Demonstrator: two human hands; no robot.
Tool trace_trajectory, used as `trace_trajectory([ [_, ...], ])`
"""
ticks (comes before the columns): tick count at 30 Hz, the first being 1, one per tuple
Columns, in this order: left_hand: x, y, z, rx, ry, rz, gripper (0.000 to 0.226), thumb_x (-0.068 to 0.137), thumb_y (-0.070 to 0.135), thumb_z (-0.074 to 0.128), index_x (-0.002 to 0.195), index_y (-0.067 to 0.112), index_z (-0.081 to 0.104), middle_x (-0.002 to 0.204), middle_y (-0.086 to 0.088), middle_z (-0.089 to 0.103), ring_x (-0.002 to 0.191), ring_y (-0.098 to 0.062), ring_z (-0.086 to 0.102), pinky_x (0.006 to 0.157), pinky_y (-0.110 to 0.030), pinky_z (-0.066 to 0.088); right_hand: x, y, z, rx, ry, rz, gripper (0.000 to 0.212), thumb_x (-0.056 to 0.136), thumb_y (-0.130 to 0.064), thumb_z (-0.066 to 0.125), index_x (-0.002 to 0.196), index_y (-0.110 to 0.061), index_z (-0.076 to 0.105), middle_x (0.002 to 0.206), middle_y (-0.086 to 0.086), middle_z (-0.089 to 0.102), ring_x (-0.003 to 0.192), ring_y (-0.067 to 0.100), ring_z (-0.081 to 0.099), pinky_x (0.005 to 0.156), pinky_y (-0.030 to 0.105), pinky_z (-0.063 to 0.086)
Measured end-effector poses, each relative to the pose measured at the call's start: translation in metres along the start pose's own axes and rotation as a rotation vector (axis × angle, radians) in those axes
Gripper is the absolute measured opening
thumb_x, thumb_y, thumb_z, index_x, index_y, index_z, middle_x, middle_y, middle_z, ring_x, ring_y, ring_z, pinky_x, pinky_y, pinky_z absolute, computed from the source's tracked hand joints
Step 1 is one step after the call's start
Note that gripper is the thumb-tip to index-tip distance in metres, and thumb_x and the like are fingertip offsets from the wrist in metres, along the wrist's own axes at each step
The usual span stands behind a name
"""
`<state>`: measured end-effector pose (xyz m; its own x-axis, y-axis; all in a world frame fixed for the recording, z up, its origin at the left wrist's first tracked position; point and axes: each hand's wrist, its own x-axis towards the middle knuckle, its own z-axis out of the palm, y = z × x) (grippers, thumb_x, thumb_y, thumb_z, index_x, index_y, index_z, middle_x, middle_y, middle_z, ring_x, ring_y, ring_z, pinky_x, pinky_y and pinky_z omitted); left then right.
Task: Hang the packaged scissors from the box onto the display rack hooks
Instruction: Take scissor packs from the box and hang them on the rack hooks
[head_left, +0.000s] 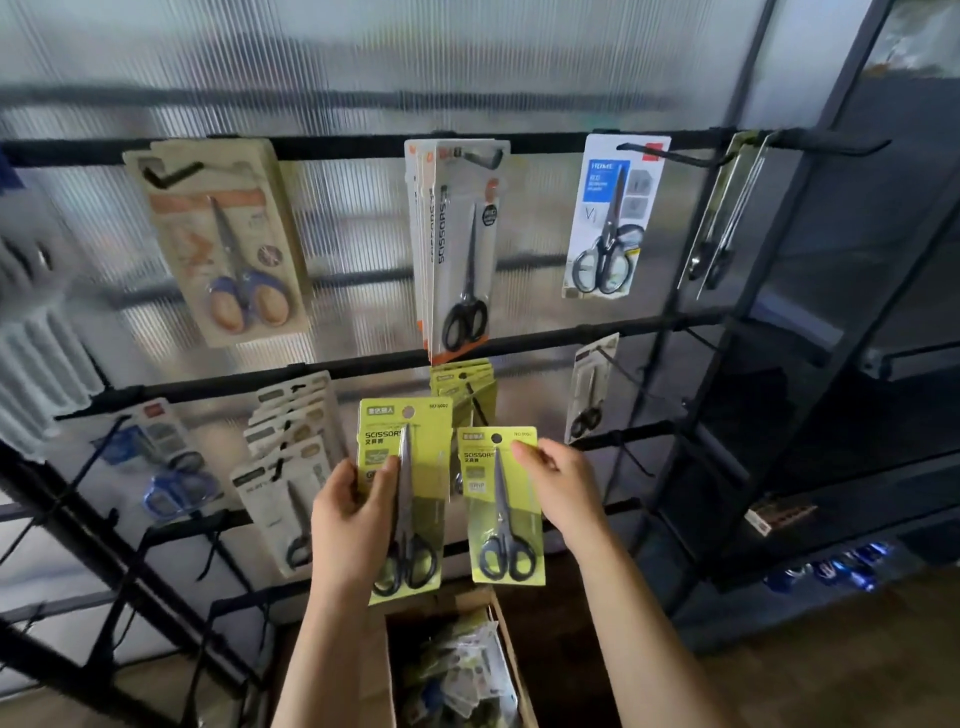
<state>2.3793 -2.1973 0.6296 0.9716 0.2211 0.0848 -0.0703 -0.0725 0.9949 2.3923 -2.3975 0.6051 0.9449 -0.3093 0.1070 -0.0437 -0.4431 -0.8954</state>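
My left hand (350, 525) grips a large yellow-green scissors pack (415, 457) by its left edge, thumb across the blades. My right hand (558, 488) pinches a smaller yellow-green scissors pack (501, 519) at its upper right corner. Both packs are upright, side by side, in front of the black display rack (363, 364). Just behind them, several matching yellow-green packs (462, 384) hang on a hook. The open cardboard box (374, 670) sits below my forearms, holding several more packaged scissors (457, 670).
Other packs hang on the rack: a beige one (223, 239) top left, a white and orange stack (457, 244) at center, a blue-labelled one (610, 218) to the right, grey stacks (291, 457) lower left. Bare hooks (631, 462) stick out at lower right. Dark shelving (831, 415) stands on the right.
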Motion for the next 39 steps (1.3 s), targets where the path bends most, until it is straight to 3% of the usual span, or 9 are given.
trace_trajectory([
  [5, 0.002, -0.007, 0.001, 0.035, 0.018, -0.005, 0.018, 0.09, 0.025, 0.062, 0.085, 0.007, 0.062, 0.081, -0.019, 0.066, 0.068, -0.019, 0.054, 0.064, -0.036, 0.045, 0.01, 0.002, 0.004, 0.038, -0.038, 0.02, 0.025, 0.093, -0.04, 0.053, 0.086, -0.018, 0.062, 0.075, -0.006, 0.058, 0.068, 0.009, 0.051, 0.06, 0.022, 0.039],
  [8, 0.003, -0.009, -0.002, 0.044, 0.018, -0.009, 0.023, 0.09, 0.027, 0.062, 0.089, 0.005, 0.06, 0.085, -0.02, 0.066, 0.071, -0.02, 0.056, 0.066, -0.036, 0.046, 0.015, 0.003, 0.008, 0.057, -0.051, 0.044, 0.025, 0.094, -0.041, 0.052, 0.089, -0.017, 0.06, 0.076, -0.007, 0.056, 0.07, 0.009, 0.051, 0.064, 0.026, 0.043],
  [11, 0.003, -0.01, -0.006, 0.055, 0.025, -0.018, 0.018, 0.091, 0.027, 0.06, 0.088, 0.009, 0.062, 0.082, -0.017, 0.066, 0.068, -0.018, 0.054, 0.061, -0.033, 0.044, 0.022, 0.008, 0.015, 0.084, -0.076, 0.082, 0.029, 0.094, -0.044, 0.051, 0.087, -0.016, 0.06, 0.071, -0.005, 0.054, 0.06, 0.006, 0.045, 0.052, 0.017, 0.033],
  [14, 0.005, -0.013, -0.008, 0.098, 0.008, 0.0, 0.02, 0.09, 0.03, 0.061, 0.087, 0.01, 0.061, 0.083, -0.021, 0.064, 0.067, -0.02, 0.052, 0.061, -0.035, 0.043, 0.033, 0.009, 0.024, 0.138, -0.082, 0.132, 0.035, 0.093, -0.045, 0.052, 0.106, -0.014, 0.063, 0.088, -0.001, 0.064, 0.07, 0.005, 0.052, 0.055, 0.016, 0.036],
  [20, 0.001, -0.014, 0.004, 0.11, -0.111, 0.043, 0.006, 0.091, 0.022, 0.059, 0.088, 0.02, 0.063, 0.082, -0.009, 0.069, 0.069, -0.014, 0.059, 0.063, -0.038, 0.051, 0.052, 0.001, 0.028, 0.041, -0.071, 0.147, 0.048, 0.092, -0.049, 0.05, 0.107, -0.006, 0.062, 0.083, 0.002, 0.06, 0.065, 0.01, 0.049, 0.053, 0.024, 0.034],
  [23, -0.001, -0.018, 0.015, 0.113, -0.183, 0.055, 0.008, 0.092, 0.017, 0.057, 0.089, 0.021, 0.063, 0.083, 0.001, 0.07, 0.07, -0.005, 0.061, 0.064, -0.023, 0.049, 0.055, 0.005, 0.022, -0.006, -0.013, 0.144, 0.043, 0.093, -0.044, 0.052, 0.114, -0.007, 0.06, 0.104, 0.004, 0.064, 0.084, 0.014, 0.055, 0.065, 0.025, 0.038],
  [29, -0.001, -0.028, 0.046, 0.108, -0.268, 0.032, 0.007, 0.093, 0.017, 0.057, 0.091, 0.02, 0.063, 0.089, -0.001, 0.07, 0.082, -0.018, 0.064, 0.074, -0.036, 0.051, 0.032, 0.043, -0.005, -0.036, 0.103, 0.206, 0.034, 0.095, -0.031, 0.054, 0.119, -0.008, 0.06, 0.12, 0.005, 0.064, 0.109, 0.017, 0.059, 0.08, 0.02, 0.039],
  [34, 0.0, -0.035, 0.064, 0.129, -0.241, 0.001, 0.014, 0.093, 0.016, 0.056, 0.08, 0.021, 0.058, 0.069, 0.008, 0.06, 0.06, -0.007, 0.049, 0.056, -0.023, 0.04, 0.011, 0.068, -0.016, -0.046, 0.127, 0.238, 0.032, 0.096, -0.031, 0.052, 0.118, -0.009, 0.061, 0.121, 0.004, 0.063, 0.107, 0.017, 0.059, 0.083, 0.025, 0.046],
  [39, 0.004, -0.046, 0.071, 0.174, -0.226, -0.032, 0.018, 0.092, 0.018, 0.058, 0.074, 0.018, 0.055, 0.062, 0.009, 0.054, 0.054, -0.006, 0.042, 0.052, -0.024, 0.035, 0.01, 0.073, -0.019, -0.062, 0.125, 0.262, 0.033, 0.096, -0.031, 0.052, 0.119, -0.009, 0.06, 0.12, 0.005, 0.064, 0.105, 0.013, 0.058, 0.08, 0.02, 0.04],
])
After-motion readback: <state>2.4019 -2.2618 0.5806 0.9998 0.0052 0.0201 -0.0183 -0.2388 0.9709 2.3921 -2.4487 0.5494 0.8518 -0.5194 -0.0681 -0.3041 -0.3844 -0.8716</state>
